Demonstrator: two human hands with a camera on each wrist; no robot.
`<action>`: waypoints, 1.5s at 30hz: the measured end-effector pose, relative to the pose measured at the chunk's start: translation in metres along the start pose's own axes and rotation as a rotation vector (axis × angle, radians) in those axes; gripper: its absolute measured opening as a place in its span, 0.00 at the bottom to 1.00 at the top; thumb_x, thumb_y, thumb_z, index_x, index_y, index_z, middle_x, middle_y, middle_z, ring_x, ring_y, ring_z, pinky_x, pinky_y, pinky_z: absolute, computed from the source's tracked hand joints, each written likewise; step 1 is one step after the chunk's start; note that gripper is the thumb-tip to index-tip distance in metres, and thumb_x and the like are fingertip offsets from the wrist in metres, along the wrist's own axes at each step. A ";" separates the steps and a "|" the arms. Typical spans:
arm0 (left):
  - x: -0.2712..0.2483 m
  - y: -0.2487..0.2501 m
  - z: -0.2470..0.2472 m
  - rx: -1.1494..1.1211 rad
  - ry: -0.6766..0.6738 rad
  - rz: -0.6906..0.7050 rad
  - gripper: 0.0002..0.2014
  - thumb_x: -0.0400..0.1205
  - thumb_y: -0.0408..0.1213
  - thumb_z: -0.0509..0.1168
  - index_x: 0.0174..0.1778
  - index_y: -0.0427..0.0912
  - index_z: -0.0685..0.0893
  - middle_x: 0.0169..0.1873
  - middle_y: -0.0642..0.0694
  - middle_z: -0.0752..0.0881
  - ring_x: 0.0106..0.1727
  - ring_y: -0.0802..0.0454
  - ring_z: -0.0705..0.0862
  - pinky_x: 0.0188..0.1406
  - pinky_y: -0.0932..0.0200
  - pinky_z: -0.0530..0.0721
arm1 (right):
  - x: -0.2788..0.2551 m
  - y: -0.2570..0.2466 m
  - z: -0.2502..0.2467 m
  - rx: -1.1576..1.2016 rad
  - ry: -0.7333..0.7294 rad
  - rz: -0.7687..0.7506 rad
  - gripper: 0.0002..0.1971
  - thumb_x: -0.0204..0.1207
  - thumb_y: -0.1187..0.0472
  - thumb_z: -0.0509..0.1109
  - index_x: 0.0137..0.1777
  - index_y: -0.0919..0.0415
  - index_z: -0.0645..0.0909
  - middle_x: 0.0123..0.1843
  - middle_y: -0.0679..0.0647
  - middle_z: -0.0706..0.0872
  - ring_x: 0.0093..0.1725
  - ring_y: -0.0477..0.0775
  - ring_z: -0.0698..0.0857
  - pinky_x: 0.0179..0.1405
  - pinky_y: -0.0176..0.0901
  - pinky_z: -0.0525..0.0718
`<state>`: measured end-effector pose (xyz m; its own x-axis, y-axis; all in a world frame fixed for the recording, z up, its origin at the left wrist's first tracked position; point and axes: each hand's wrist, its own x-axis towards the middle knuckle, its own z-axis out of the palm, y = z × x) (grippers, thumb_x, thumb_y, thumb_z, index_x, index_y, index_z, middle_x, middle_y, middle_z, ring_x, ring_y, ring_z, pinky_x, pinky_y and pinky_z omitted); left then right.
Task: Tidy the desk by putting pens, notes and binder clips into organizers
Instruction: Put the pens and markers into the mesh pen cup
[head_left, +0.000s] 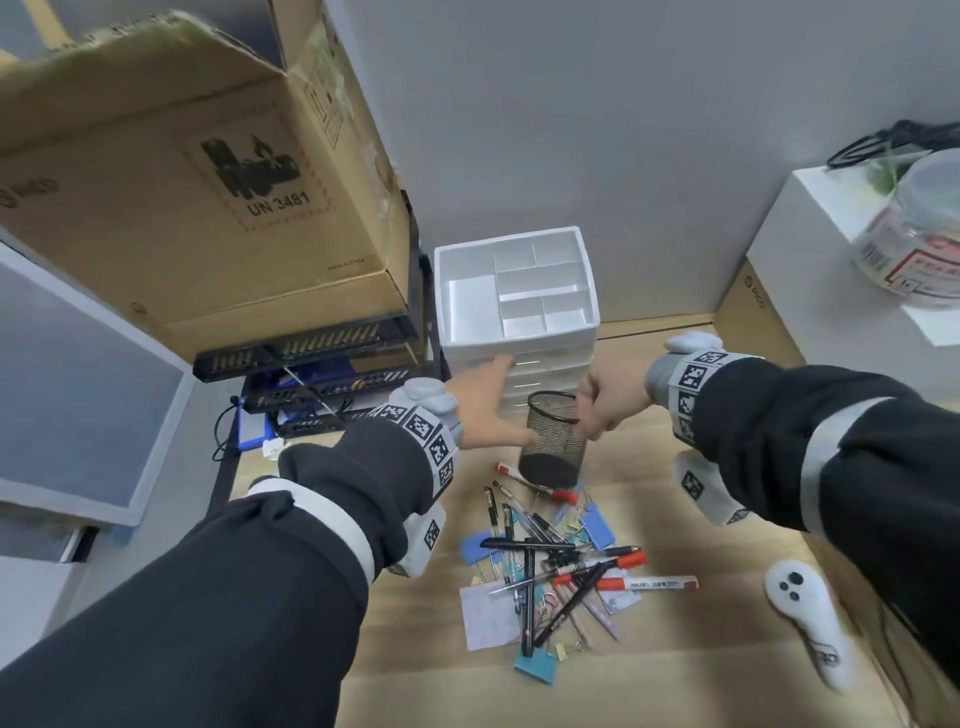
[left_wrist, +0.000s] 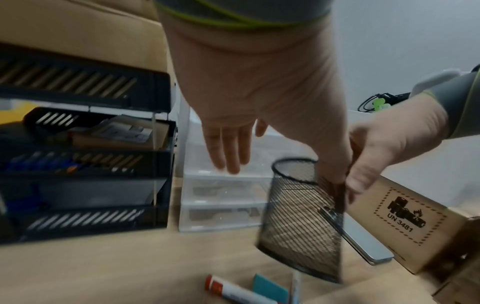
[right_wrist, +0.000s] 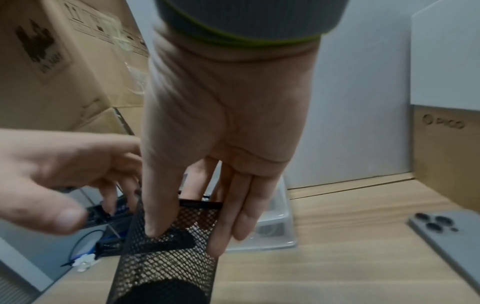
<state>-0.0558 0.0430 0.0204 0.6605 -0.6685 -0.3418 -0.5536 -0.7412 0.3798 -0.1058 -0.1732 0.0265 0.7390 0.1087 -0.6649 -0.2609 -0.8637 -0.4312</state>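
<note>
A black mesh pen cup (head_left: 553, 441) is empty and tilts just in front of the white drawer organizer (head_left: 514, 291). My right hand (head_left: 592, 426) pinches the cup's rim; in the right wrist view the thumb (right_wrist: 154, 226) lies on the outer mesh (right_wrist: 166, 267). My left hand (head_left: 498, 405) is open, fingers straight toward the drawers, thumb against the cup's left side (left_wrist: 298, 222). Pens, red-capped markers, coloured binder clips and paper notes lie in a pile (head_left: 556, 566) on the wooden desk below the cup.
Black stacked letter trays (head_left: 311, 364) under a big cardboard box (head_left: 182, 182) stand at the left. A white controller (head_left: 805, 623) lies at the right front. A phone (right_wrist: 451, 236) rests face down by a cardboard box. A plastic jar (head_left: 914, 234) sits on a white box.
</note>
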 end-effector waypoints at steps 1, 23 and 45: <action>-0.003 -0.001 0.006 -0.040 -0.028 -0.032 0.56 0.67 0.63 0.77 0.84 0.42 0.56 0.68 0.43 0.79 0.65 0.46 0.81 0.62 0.54 0.80 | -0.002 -0.008 0.003 0.017 0.006 -0.027 0.08 0.68 0.51 0.83 0.36 0.53 0.89 0.26 0.40 0.89 0.29 0.36 0.85 0.33 0.28 0.80; -0.049 -0.076 0.087 -0.134 0.118 -0.198 0.53 0.58 0.63 0.81 0.76 0.49 0.67 0.59 0.53 0.82 0.58 0.52 0.82 0.57 0.52 0.85 | 0.060 0.001 0.109 -0.044 0.088 0.007 0.04 0.75 0.60 0.73 0.48 0.54 0.85 0.50 0.51 0.90 0.50 0.54 0.87 0.57 0.48 0.87; -0.076 -0.140 0.150 -0.238 0.187 -0.234 0.52 0.57 0.55 0.84 0.75 0.50 0.67 0.64 0.51 0.82 0.62 0.49 0.82 0.59 0.57 0.80 | 0.117 0.005 0.191 -0.277 0.461 0.029 0.16 0.77 0.55 0.70 0.63 0.55 0.80 0.59 0.55 0.81 0.56 0.57 0.78 0.48 0.47 0.76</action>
<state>-0.1046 0.1888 -0.1355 0.8487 -0.4434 -0.2883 -0.2580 -0.8230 0.5061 -0.1394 -0.0708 -0.1696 0.9463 -0.0905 -0.3102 -0.1577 -0.9673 -0.1987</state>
